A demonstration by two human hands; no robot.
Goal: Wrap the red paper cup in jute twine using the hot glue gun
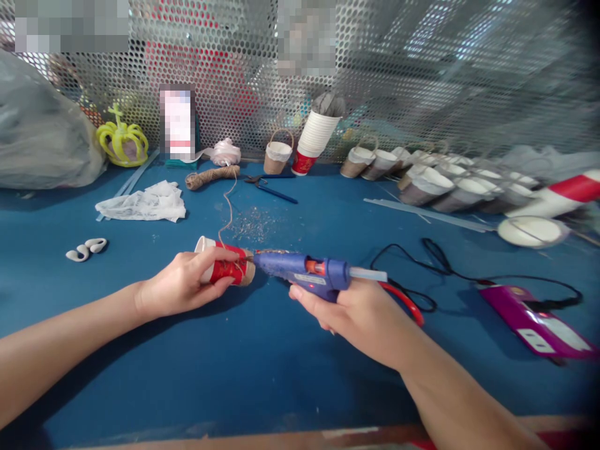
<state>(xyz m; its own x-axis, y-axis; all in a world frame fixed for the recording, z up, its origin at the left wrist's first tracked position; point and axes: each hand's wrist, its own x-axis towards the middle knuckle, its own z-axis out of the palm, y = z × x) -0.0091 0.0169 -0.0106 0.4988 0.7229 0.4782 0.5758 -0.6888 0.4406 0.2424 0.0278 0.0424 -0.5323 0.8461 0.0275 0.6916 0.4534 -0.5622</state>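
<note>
My left hand (187,278) grips a red and white paper cup (220,270) lying on its side, its tan twine-wrapped end facing right. A strand of twine (229,209) runs from the cup back to a twine bundle (213,177). Wrapped round the handle of a blue hot glue gun (300,269) is my right hand (356,312). The nozzle points left and meets the cup near its wrapped end; whether they touch I cannot tell. A translucent glue stick (370,275) sticks out of the gun's back.
Pliers (272,186), stacked paper cups (319,134) and a small handled bucket (277,156) stand behind. Several wrapped cups (426,184) crowd the back right. A purple power strip (534,322) and black cord (450,269) lie at right. White cloth (145,203) lies left.
</note>
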